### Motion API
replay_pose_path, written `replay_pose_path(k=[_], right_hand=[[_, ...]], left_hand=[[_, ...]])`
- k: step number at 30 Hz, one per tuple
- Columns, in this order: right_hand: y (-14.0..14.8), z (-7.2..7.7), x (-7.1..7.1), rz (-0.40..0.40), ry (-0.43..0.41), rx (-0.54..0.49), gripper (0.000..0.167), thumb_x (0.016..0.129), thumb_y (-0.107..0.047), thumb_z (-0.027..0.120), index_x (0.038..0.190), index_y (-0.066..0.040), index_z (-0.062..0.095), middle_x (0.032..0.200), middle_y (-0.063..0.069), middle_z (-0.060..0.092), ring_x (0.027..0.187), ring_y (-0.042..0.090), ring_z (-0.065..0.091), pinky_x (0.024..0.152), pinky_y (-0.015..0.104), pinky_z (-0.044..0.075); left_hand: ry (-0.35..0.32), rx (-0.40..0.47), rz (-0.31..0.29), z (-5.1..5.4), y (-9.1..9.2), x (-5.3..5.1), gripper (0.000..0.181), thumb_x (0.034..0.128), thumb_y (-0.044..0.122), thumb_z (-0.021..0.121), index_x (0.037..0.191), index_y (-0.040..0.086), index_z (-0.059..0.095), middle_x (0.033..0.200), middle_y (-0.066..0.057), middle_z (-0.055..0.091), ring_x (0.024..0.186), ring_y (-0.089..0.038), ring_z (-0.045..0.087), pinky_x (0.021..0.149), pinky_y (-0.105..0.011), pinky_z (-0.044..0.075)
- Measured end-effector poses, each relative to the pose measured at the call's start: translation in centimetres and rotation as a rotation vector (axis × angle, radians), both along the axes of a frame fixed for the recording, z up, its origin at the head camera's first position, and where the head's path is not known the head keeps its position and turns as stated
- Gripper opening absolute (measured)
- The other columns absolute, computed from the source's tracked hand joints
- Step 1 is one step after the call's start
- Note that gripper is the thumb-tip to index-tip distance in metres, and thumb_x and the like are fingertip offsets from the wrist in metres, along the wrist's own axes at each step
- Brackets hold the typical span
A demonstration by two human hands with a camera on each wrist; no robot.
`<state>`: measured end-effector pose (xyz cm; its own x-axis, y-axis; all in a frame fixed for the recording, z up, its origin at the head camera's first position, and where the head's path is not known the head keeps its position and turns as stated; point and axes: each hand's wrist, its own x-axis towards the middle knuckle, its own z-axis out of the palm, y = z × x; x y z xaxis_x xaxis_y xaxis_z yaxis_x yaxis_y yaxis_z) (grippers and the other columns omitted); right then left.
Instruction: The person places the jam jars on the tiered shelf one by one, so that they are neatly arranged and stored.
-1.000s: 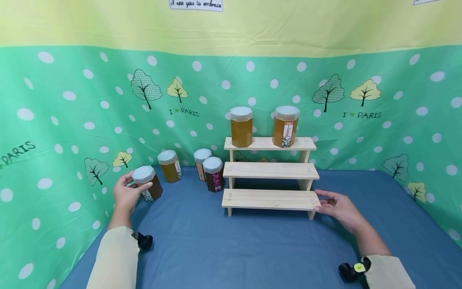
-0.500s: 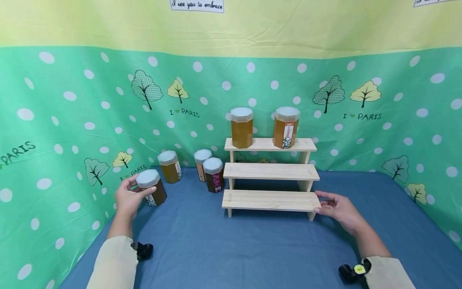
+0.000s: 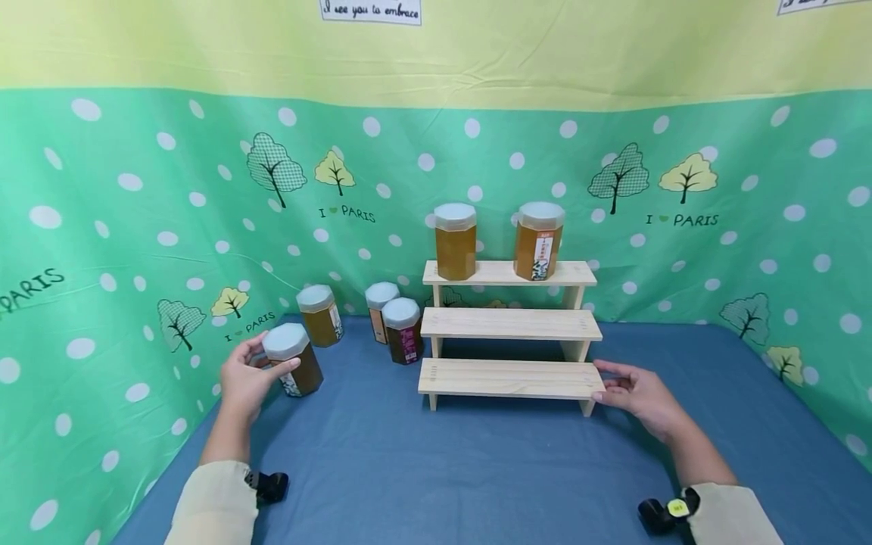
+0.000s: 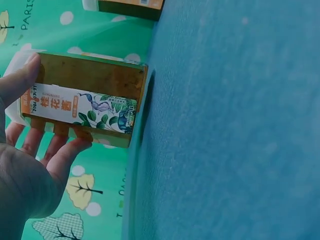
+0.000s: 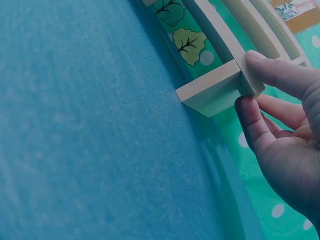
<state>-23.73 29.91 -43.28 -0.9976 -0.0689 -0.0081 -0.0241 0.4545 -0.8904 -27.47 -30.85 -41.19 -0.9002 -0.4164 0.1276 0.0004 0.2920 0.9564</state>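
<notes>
My left hand [image 3: 247,378] grips a brown jar [image 3: 304,371] with a white lid, thumb on one side and fingers on the other. The left wrist view shows the jar's label [image 4: 80,107], with orange characters and green leaves. That jar tilts slightly just at the blue cloth; whether its base touches I cannot tell. My right hand [image 3: 640,397] pinches the right end of the lowest board of a three-step wooden stand [image 3: 511,376], as the right wrist view shows between thumb and fingers. On the top step sit an amber jar [image 3: 456,250] and a labelled jar [image 3: 527,250].
Behind the held jar stands an amber jar [image 3: 320,322]. Left of the stand are a dark jar with a purple label [image 3: 403,341] and a partly hidden jar [image 3: 377,318]. A green dotted curtain [image 3: 477,166] hangs behind the blue cloth [image 3: 443,477].
My left hand has brought the brown jar a little to the right and nearer to me. The right hand keeps its hold on the stand, and the other jars have not moved.
</notes>
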Motion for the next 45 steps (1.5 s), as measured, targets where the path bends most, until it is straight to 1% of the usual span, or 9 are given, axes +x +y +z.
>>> replay_pose_path(k=[3, 7, 15, 24, 29, 35, 39, 45], right_hand=[[0.0, 0.0, 0.1, 0.001, 0.002, 0.004, 0.077, 0.085, -0.029, 0.078, 0.143, 0.007, 0.042, 0.128, 0.027, 0.054, 0.101, 0.024, 0.057, 0.077, 0.026, 0.052], [0.1, 0.2, 0.1, -0.001, 0.003, 0.019, 0.077, 0.085, -0.029, 0.078, 0.143, 0.006, 0.042, 0.13, 0.028, 0.052, 0.101, 0.025, 0.057, 0.077, 0.025, 0.052], [0.2, 0.4, 0.0, 0.009, 0.005, 0.026, 0.078, 0.085, -0.03, 0.077, 0.144, 0.006, 0.041, 0.129, 0.029, 0.053, 0.101, 0.025, 0.057, 0.077, 0.025, 0.052], [0.1, 0.5, 0.1, -0.002, 0.002, 0.026, 0.077, 0.085, -0.028, 0.078, 0.144, 0.006, 0.042, 0.128, 0.028, 0.053, 0.101, 0.025, 0.057, 0.077, 0.026, 0.053], [0.1, 0.4, 0.0, 0.003, -0.003, 0.019, 0.078, 0.085, -0.028, 0.078, 0.144, 0.006, 0.041, 0.13, 0.029, 0.053, 0.102, 0.026, 0.058, 0.077, 0.026, 0.053], [0.1, 0.3, -0.1, 0.005, -0.001, 0.015, 0.078, 0.085, -0.028, 0.078, 0.144, 0.006, 0.041, 0.128, 0.028, 0.054, 0.101, 0.025, 0.058, 0.077, 0.026, 0.053], [0.0, 0.3, 0.1, 0.007, 0.0, 0.014, 0.077, 0.085, -0.026, 0.078, 0.144, 0.007, 0.041, 0.126, 0.028, 0.055, 0.099, 0.023, 0.059, 0.076, 0.025, 0.053], [0.1, 0.2, 0.1, 0.008, 0.001, 0.018, 0.077, 0.085, -0.027, 0.077, 0.144, 0.007, 0.041, 0.125, 0.026, 0.056, 0.098, 0.021, 0.058, 0.076, 0.024, 0.053]], left_hand=[[0.015, 0.001, -0.008, 0.1, 0.3, 0.4, 0.083, 0.0751, 0.021, 0.087, 0.146, 0.014, 0.045, 0.14, -0.01, 0.052, 0.115, -0.018, 0.053, 0.083, -0.016, 0.048], [0.036, 0.004, -0.022, 0.2, 0.9, 0.9, 0.081, 0.0747, 0.019, 0.087, 0.145, 0.012, 0.046, 0.135, -0.008, 0.054, 0.109, -0.013, 0.053, 0.078, -0.012, 0.047], [0.051, 0.008, -0.054, 0.5, 1.9, 1.6, 0.08, 0.0754, 0.018, 0.086, 0.145, 0.012, 0.046, 0.136, -0.009, 0.053, 0.107, -0.013, 0.053, 0.077, -0.012, 0.048], [0.083, 0.015, -0.085, 0.9, 2.9, 2.0, 0.078, 0.0744, 0.014, 0.087, 0.143, 0.01, 0.049, 0.132, -0.006, 0.057, 0.101, -0.008, 0.055, 0.076, -0.014, 0.049], [0.1, 0.0, -0.11, 1.4, 3.3, 2.3, 0.079, 0.0734, 0.014, 0.087, 0.143, 0.01, 0.05, 0.125, -0.001, 0.06, 0.099, -0.009, 0.057, 0.075, -0.016, 0.05], [0.151, -0.028, -0.158, 1.9, 4.0, 2.4, 0.076, 0.0742, 0.012, 0.087, 0.141, 0.007, 0.051, 0.113, 0.008, 0.061, 0.095, -0.009, 0.059, 0.073, -0.017, 0.051], [0.172, -0.044, -0.18, 2.2, 4.5, 2.6, 0.074, 0.0747, 0.012, 0.086, 0.14, 0.007, 0.053, 0.114, 0.006, 0.062, 0.095, -0.01, 0.059, 0.073, -0.018, 0.051], [0.188, -0.063, -0.208, 2.9, 5.3, 2.9, 0.073, 0.0756, 0.014, 0.086, 0.14, 0.009, 0.053, 0.118, -0.002, 0.061, 0.096, -0.011, 0.059, 0.073, -0.018, 0.052]])
